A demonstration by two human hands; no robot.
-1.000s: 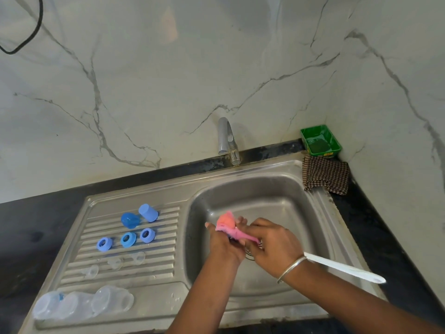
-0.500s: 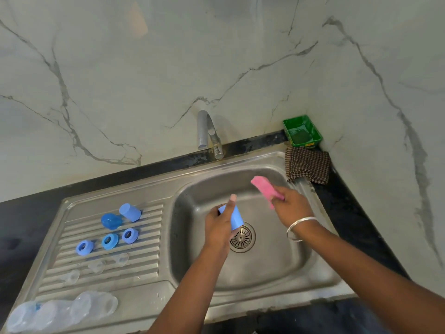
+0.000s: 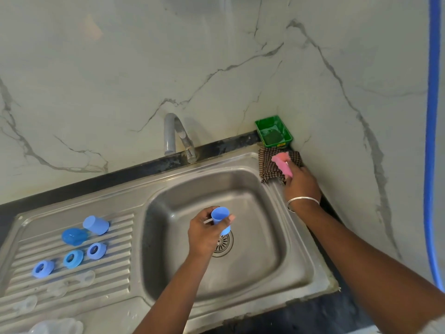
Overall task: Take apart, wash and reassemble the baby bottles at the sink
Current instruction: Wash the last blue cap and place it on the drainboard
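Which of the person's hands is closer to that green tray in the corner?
The right hand, holding a pink sponge over the checked cloth just before the green tray. The left hand is over the basin, far off.

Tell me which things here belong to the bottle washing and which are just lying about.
Job: light blue plastic cap in left hand; pink sponge brush in right hand; three blue screw rings; steel sink.
Lying about: green plastic tray; brown checked cloth.
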